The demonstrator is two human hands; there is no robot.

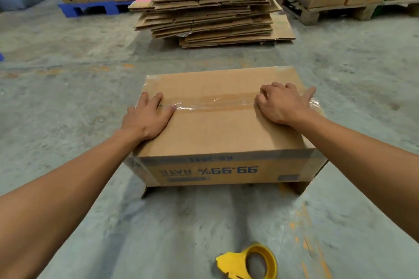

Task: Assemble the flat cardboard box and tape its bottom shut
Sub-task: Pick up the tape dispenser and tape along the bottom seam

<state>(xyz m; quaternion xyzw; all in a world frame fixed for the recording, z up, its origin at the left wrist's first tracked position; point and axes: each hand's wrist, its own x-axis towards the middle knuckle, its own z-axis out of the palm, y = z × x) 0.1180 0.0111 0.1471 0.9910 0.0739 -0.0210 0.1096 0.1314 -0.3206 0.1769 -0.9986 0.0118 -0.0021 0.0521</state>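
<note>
Far left, background: blue plastic pallet (90, 8) carrying printed cartons.

Left hand (147, 118) lies flat and released, palm down on the left end of the cardboard box (217, 133), fingers spread over the start of the tape line. Grasping nothing, only pressing.

Box sits upside down on the concrete floor (56, 97), straight ahead of the person; side print reads inverted. Open flaps splay at floor level beneath it. Clear packing tape (213, 103) runs left to right along the centre seam of the upturned bottom, wrinkled in places.

Behind the box, centre: tall stack of flattened cartons (213, 4).

Right hand (283, 103) rests on the right end of the seam, fingers curled loosely, thumb out toward the edge; holds nothing, seems to be rubbing tape down over the corner.

Near foot, right of centre: yellow tape dispenser (249, 261) lying on the floor, untouched.

Judgement: empty box, so light; the corrugated panels are stiff but dent under point pressure. Tape surface slick. Best taken by the two short ends, palms under the lower edges, for flipping upright. Bottom looks sealed.
</note>
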